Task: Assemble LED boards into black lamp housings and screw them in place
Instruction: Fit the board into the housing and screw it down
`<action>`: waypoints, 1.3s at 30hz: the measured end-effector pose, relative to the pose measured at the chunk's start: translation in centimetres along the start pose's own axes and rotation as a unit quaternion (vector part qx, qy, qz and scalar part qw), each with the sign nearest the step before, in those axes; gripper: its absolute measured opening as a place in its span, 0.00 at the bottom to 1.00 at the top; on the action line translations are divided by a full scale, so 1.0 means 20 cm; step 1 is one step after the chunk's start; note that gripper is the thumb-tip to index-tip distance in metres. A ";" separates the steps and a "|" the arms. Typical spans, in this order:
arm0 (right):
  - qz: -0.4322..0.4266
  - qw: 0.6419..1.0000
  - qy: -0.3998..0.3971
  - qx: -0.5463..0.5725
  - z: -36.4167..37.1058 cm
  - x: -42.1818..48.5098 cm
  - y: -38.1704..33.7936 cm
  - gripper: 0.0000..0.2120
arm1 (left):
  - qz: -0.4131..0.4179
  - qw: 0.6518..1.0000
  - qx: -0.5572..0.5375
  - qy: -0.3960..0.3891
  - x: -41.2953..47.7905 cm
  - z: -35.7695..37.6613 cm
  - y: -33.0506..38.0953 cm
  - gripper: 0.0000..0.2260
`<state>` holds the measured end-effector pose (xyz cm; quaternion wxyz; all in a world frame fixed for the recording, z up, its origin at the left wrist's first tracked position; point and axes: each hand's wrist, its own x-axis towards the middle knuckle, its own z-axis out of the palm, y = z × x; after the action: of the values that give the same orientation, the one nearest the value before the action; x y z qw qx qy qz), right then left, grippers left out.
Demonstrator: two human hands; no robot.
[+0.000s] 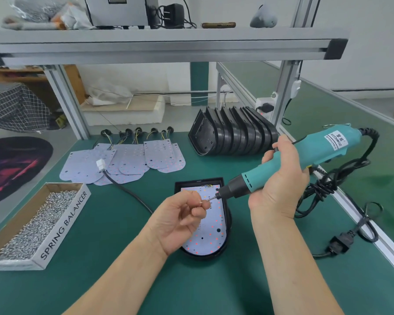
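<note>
A black lamp housing (228, 220) lies on the green table in front of me with a white LED board (208, 237) set inside it. My left hand (180, 221) hovers over the board and pinches a small screw (201, 201) at the tip of the driver bit. My right hand (280, 178) grips a teal electric screwdriver (305, 155), held slanted with its bit pointing left at the screw. Part of the board is hidden under my left hand.
A cardboard box of screws (35, 223) sits at the left. Several loose LED boards (125, 162) with wires lie behind. A row of black housings (234, 133) stands at the back right. The screwdriver's coiled cable (328, 185) and plug (339, 244) lie at right.
</note>
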<state>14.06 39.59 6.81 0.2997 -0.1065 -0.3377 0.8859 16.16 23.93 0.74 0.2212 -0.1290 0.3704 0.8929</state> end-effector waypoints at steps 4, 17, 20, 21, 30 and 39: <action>-0.001 1.000 -0.001 0.001 0.01 -0.01 0.01 0.09 | -0.008 1.000 0.000 0.011 -0.02 -0.01 0.00 0.10; -0.014 1.000 -0.013 -0.006 0.01 -0.02 0.02 0.09 | -0.005 0.996 -0.088 -0.010 -0.04 -0.04 -0.06 0.02; -0.012 1.000 -0.004 -0.008 0.01 -0.01 0.03 0.09 | 0.038 0.998 -0.001 0.043 -0.03 -0.05 -0.06 0.05; -0.013 1.000 0.000 -0.009 0.01 0.00 0.02 0.09 | 0.054 0.996 0.041 0.065 -0.02 -0.05 -0.06 0.06; -0.025 1.000 0.014 0.000 -0.03 0.04 0.01 0.10 | 0.148 0.775 0.596 0.149 0.01 -0.02 -0.01 0.04; -0.014 1.000 0.028 0.000 -0.06 0.07 -0.01 0.10 | 0.188 0.639 0.740 0.094 0.07 -0.01 -0.05 0.06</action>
<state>13.45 41.21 6.10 0.3214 -0.1266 -0.3310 0.8781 15.40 24.83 -0.61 0.0337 0.0672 0.9424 0.3260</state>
